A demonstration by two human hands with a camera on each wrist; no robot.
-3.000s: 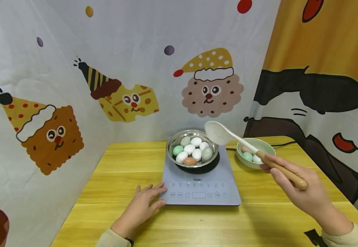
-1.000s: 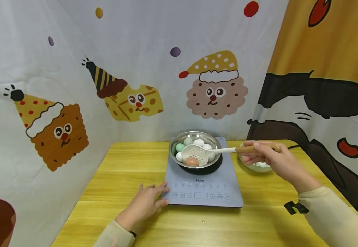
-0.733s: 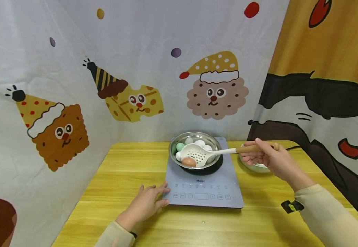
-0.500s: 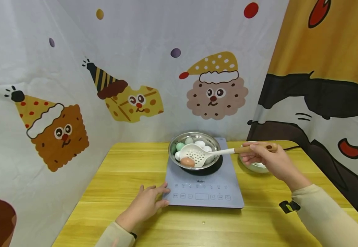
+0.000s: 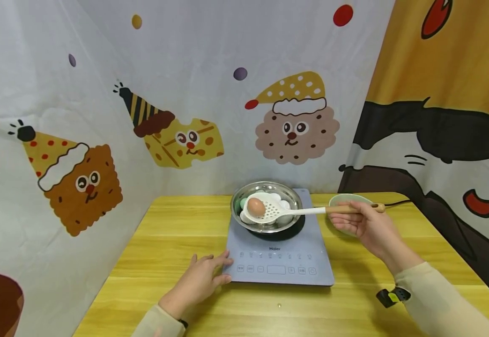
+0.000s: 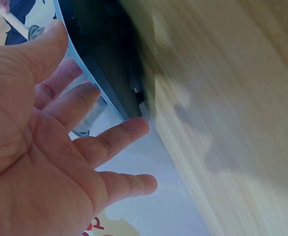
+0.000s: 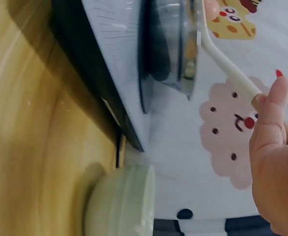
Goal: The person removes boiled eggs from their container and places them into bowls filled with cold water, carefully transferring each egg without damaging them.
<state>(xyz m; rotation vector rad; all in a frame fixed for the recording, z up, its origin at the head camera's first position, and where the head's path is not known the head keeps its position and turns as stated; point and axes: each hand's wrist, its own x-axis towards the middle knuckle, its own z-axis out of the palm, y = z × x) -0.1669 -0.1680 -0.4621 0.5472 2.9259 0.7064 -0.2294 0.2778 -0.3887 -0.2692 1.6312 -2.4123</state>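
Note:
In the head view my right hand (image 5: 373, 231) grips the wooden handle of a white slotted spoon (image 5: 309, 211). A brown egg (image 5: 255, 207) rests in the spoon's perforated head, over the metal bowl (image 5: 294, 196). Several white and green eggs lie in that bowl, partly hidden by the spoon. The bowl stands on the black ring of a grey induction cooker (image 5: 276, 260). Fingers spread, my left hand (image 5: 196, 285) touches the cooker's left edge with its fingertips. The left wrist view shows the thumb and fingers of this hand (image 6: 41, 128) along that edge.
A pale green bowl (image 7: 119, 204) stands on the wooden table (image 5: 164, 229) right of the cooker, partly behind my right hand. A black cord (image 5: 397, 202) runs behind it. A printed curtain (image 5: 194, 51) hangs close behind the table.
From above the green bowl, the slotted spoon went left into the metal bowl, scooped under the brown egg and rose with it. My left hand stayed at the cooker's edge.

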